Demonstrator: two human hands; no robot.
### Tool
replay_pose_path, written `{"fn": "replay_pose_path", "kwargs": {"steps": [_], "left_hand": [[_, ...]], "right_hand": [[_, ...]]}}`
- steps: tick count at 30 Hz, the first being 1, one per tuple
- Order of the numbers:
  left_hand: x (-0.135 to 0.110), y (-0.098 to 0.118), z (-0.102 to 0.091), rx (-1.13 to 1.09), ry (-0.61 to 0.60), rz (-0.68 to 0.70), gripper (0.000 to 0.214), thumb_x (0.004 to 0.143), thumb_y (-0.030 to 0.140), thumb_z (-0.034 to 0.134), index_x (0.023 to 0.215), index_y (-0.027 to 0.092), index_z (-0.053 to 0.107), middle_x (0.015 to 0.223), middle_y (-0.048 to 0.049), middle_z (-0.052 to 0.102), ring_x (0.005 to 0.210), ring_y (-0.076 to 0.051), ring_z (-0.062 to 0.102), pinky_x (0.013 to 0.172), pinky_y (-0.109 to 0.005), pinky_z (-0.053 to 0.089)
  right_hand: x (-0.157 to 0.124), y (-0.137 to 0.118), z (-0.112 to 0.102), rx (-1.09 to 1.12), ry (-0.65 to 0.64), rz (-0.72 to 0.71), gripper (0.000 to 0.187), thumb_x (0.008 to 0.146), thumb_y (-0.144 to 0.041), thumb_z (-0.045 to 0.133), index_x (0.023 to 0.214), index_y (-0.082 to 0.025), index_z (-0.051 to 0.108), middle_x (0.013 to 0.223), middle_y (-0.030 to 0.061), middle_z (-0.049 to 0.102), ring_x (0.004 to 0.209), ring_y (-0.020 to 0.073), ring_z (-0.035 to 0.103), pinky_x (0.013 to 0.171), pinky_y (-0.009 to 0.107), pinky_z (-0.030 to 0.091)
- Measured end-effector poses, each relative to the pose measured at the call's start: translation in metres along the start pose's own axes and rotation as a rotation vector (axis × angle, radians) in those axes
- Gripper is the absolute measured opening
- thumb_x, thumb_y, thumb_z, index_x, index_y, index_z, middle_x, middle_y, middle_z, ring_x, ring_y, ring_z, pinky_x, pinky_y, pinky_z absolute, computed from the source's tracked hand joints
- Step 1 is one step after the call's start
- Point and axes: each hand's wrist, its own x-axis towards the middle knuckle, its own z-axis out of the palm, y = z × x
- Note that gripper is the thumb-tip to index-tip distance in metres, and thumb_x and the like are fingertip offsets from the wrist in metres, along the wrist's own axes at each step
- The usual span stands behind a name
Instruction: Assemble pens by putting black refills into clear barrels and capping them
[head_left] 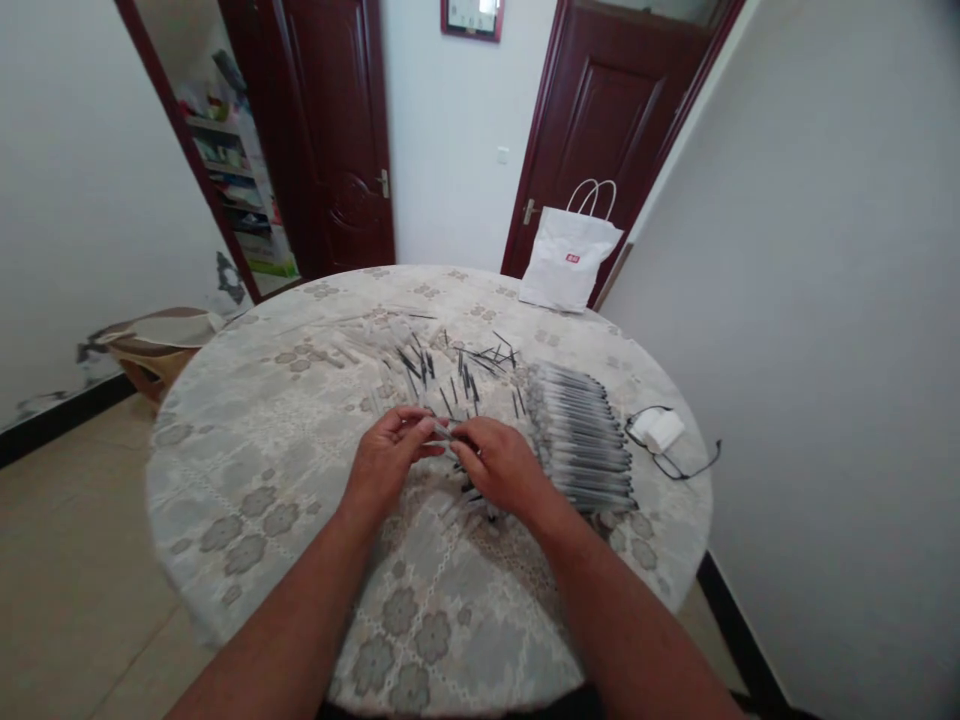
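My left hand [384, 458] and my right hand [496, 462] meet over the near middle of the table, their fingertips pinched on a slim clear pen barrel [442, 430]. Fingers cover much of it, and its ends are hard to make out. Just beyond my hands lie loose black pen parts [466, 382], some side by side and some crossed. Clear plastic tubes [349, 347] are scattered farther back to the left. Beside my right hand, a broad pile of clear pens with dark ends [589, 435] lies in neat rows. More pen parts show partly under my right hand.
A round table with a flowered cloth [255, 540] holds everything. Black-framed glasses [679, 470] and a small white packet [664, 430] lie at its right edge. A white paper bag [566, 258] stands at the back. A stool [161, 340] is at the left.
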Motion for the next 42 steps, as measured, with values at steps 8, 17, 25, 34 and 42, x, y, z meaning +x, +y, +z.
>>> {"fn": "replay_pose_path", "kwargs": {"steps": [8,17,25,34,42], "left_hand": [[-0.006,0.000,0.000,0.437,-0.088,0.096,0.030,0.082,0.048,0.070,0.087,0.019,0.071,0.078,-0.0070,0.074,0.071,-0.022,0.070,0.065,-0.032,0.056],[-0.005,-0.009,-0.006,0.912,-0.037,0.314,0.024,0.090,0.045,0.058,0.088,0.024,0.070,0.080,-0.0015,0.074,0.071,-0.019,0.068,0.071,-0.028,0.048],[-0.002,-0.013,-0.011,1.000,0.023,0.360,0.022,0.092,0.042,0.056,0.090,0.024,0.068,0.083,-0.0021,0.074,0.075,-0.020,0.068,0.074,-0.028,0.046],[0.000,-0.013,-0.015,0.979,0.126,0.334,0.020,0.092,0.039,0.055,0.092,0.024,0.067,0.084,-0.0033,0.074,0.078,-0.021,0.069,0.077,-0.029,0.047],[0.005,-0.016,-0.020,0.984,0.225,0.271,0.018,0.090,0.030,0.055,0.097,0.022,0.068,0.089,-0.0045,0.075,0.084,-0.021,0.069,0.079,-0.030,0.048]], "right_hand": [[-0.007,0.013,-0.050,-0.280,-0.108,0.006,0.008,0.095,-0.024,0.062,0.092,-0.021,0.068,0.090,0.0056,0.067,0.092,0.0194,0.059,0.083,0.029,0.044],[0.009,0.109,-0.122,-0.649,-0.026,0.318,0.019,0.093,-0.023,0.057,0.098,-0.019,0.075,0.096,0.0112,0.069,0.094,0.0226,0.061,0.082,0.030,0.044],[0.017,0.144,-0.110,-0.697,-0.150,0.404,0.026,0.095,-0.023,0.054,0.108,-0.019,0.075,0.106,0.0141,0.070,0.103,0.0250,0.062,0.084,0.031,0.045],[0.012,0.106,-0.096,-0.613,0.014,0.309,0.030,0.096,-0.018,0.049,0.113,-0.018,0.073,0.109,0.0141,0.071,0.104,0.0247,0.063,0.093,0.033,0.045],[0.018,0.029,-0.034,-0.395,-0.358,0.211,0.026,0.098,-0.028,0.052,0.114,-0.021,0.071,0.111,0.0098,0.072,0.106,0.0209,0.064,0.089,0.027,0.043]]}}
